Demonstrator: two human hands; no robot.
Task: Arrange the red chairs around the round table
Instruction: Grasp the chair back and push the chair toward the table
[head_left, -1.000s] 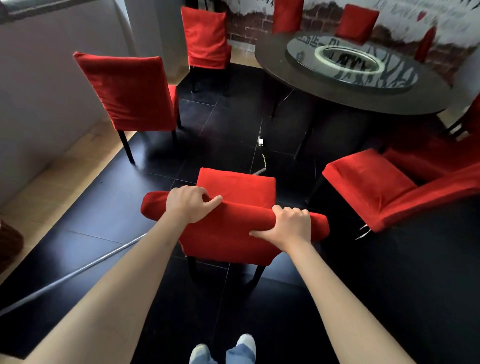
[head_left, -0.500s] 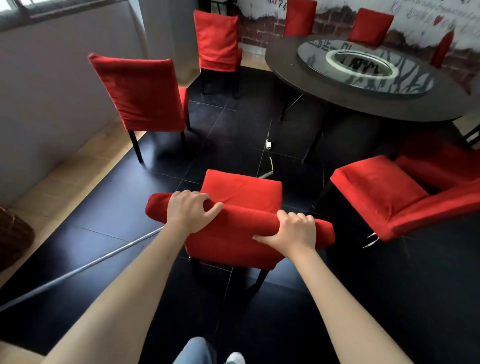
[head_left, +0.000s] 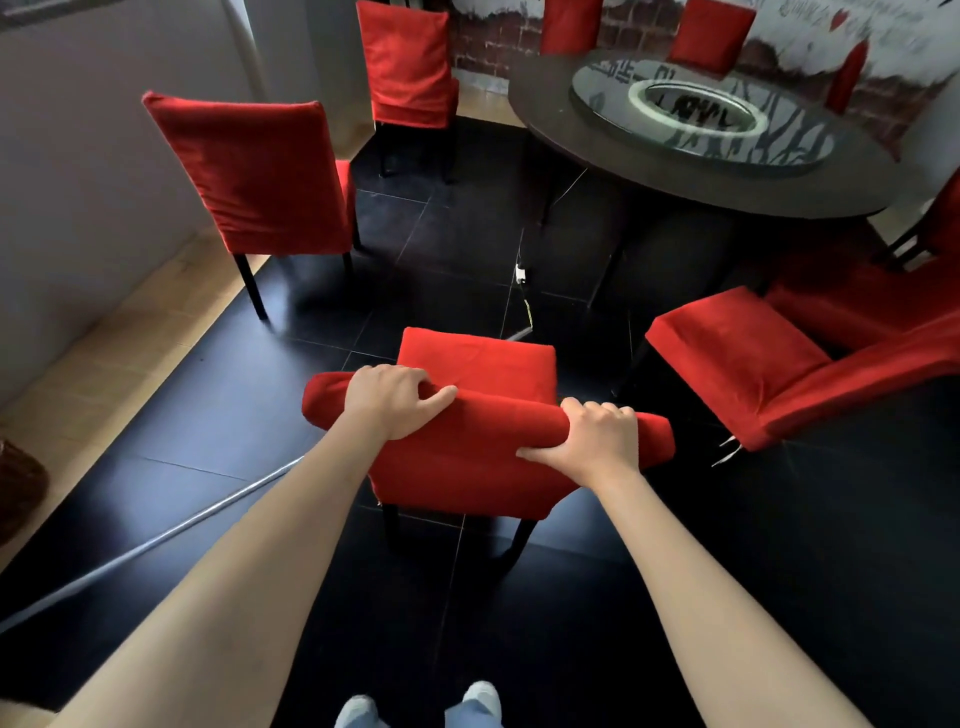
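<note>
Left hand (head_left: 393, 402) and right hand (head_left: 592, 439) both grip the chair (head_left: 483, 410) backrest top. Chair faces the round desk (head_left: 597, 150), well apart.

Two bare forearms reach forward and down from the bottom corners of the head view, converging slightly. The left hand (head_left: 390, 402) curls over the top, thumb pointing right along the padded red fabric chair back (head_left: 488, 431). The right hand (head_left: 592, 439) grips the same chair back, knuckles up, thumb stretched left beneath. Both wrists are nearly straight.
</note>
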